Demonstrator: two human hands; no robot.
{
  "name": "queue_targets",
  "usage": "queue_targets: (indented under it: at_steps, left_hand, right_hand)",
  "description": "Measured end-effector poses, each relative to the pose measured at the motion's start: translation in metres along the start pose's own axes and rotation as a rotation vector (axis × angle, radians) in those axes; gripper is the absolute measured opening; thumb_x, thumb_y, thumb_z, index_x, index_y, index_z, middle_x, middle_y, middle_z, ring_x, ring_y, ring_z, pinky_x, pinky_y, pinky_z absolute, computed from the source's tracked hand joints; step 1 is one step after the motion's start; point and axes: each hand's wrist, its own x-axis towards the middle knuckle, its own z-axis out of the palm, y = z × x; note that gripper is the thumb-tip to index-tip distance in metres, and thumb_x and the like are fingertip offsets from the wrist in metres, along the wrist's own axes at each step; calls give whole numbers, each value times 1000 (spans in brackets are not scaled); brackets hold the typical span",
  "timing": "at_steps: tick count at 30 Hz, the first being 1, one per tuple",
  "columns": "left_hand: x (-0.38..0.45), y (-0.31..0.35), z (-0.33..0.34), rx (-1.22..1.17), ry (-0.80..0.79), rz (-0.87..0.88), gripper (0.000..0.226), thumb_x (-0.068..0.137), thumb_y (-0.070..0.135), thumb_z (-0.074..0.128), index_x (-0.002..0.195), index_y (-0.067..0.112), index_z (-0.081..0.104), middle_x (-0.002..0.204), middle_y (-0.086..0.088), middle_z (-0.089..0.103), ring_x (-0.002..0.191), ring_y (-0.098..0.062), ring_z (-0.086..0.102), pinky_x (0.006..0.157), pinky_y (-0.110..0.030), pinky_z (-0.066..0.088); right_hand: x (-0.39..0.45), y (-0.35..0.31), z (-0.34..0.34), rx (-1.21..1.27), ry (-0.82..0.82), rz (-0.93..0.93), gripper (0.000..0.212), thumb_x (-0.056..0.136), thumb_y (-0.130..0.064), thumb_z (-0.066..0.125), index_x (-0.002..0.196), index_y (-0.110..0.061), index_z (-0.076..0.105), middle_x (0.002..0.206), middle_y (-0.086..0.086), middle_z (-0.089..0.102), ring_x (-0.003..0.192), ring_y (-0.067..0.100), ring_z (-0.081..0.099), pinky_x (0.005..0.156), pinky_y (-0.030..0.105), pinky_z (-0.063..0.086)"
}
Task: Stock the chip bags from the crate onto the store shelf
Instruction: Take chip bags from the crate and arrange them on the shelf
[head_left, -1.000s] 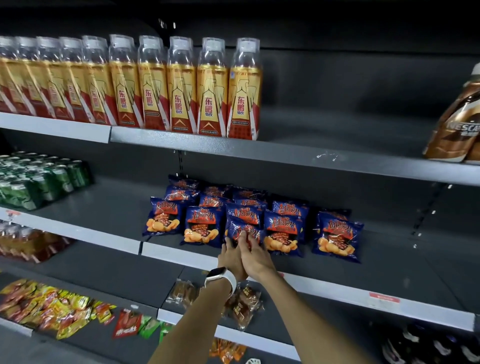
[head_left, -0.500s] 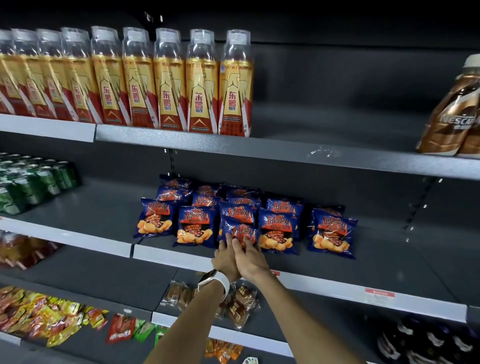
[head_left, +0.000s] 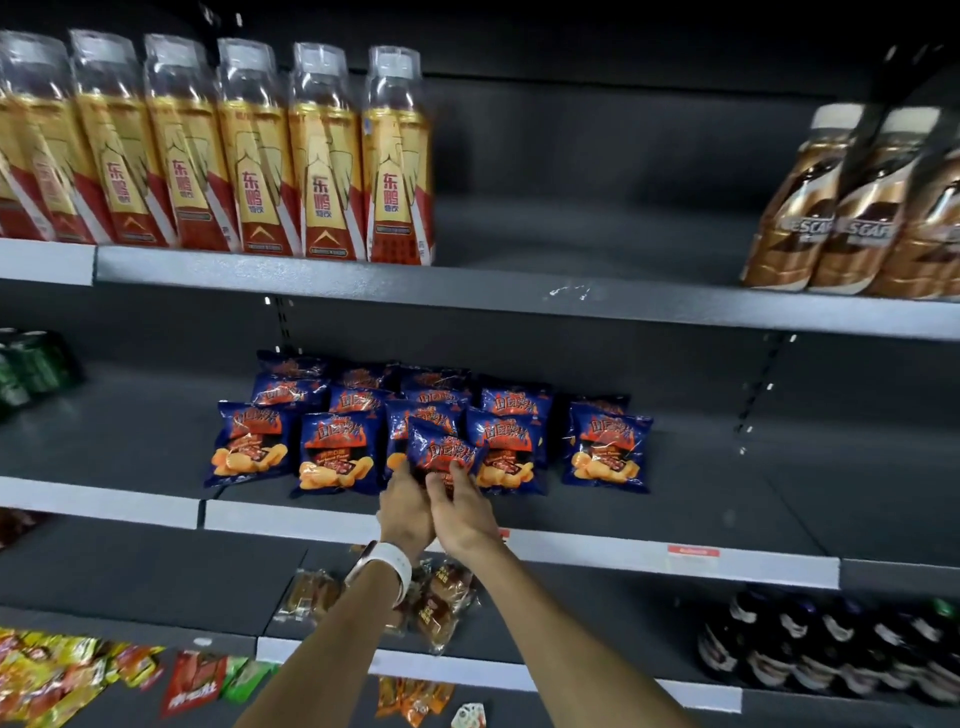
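Blue foil crinkled between both hands as one chip bag (head_left: 439, 451) sat tilted at the front of the middle shelf (head_left: 571, 540), leaning on the row already stocked there. The left hand (head_left: 407, 506), with a white watch (head_left: 387, 564) on its wrist, cupped the bag's lower left corner, fingers curled up onto it. The right hand (head_left: 460, 512) was pressed close beside the left, thumb and fingers pinching the bag's bottom edge. The stocked chip bags (head_left: 337, 452) stood in ranks behind and to either side of the held bag, and one bag (head_left: 608, 449) stood apart to its right. No crate was in view.

To my eye the bag was being faced up, and doing it well called for a light grip: squeeze too hard and the chips crack. Best to stand it upright, label forward, in line with the front rank, and let go only once it leaned steadily. The gap just right of the held bag, before that lone bag, looked the natural slot. A careless nudge could topple the neighbours.
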Motion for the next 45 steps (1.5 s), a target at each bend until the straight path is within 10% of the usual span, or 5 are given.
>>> queue_targets:
  at_steps: [6, 19, 38, 45]
  left_hand:
    - [-15, 41, 27, 208, -4, 174, 52, 100, 26, 45, 147, 7, 34, 144, -18, 46, 133, -38, 40, 106, -55, 35]
    - [-61, 154, 172, 241, -205, 302, 41, 99, 31, 40, 139, 22, 40, 132, -10, 55, 121, -32, 52, 101, -44, 41]
    - [-43, 134, 196, 391, -227, 226, 61, 99, 26, 42, 153, 16, 15, 140, -11, 46, 121, -31, 53, 98, -43, 45]
    - [-45, 128, 195, 334, -213, 240, 57, 99, 24, 46, 150, 15, 23, 137, -10, 36, 115, -30, 54, 95, -36, 48]
  right_hand:
    - [-4, 14, -46, 1, 94, -73, 62, 102, -56, 33, 158, -32, 18, 166, -1, 16, 150, 25, 22, 121, 40, 21]
    - [24, 112, -209, -108, 249, 58, 55, 103, -52, 33, 153, -29, 30, 148, 9, 47, 130, 28, 50, 110, 39, 39]
    - [54, 140, -201, -201, 96, 21, 56, 103, -53, 34, 156, -38, 23, 166, 1, 15, 148, 30, 28, 118, 43, 26]
    - [51, 143, -193, -199, 231, 0, 38, 99, -45, 46, 137, -41, 44, 141, 2, 43, 122, 28, 52, 102, 43, 47]
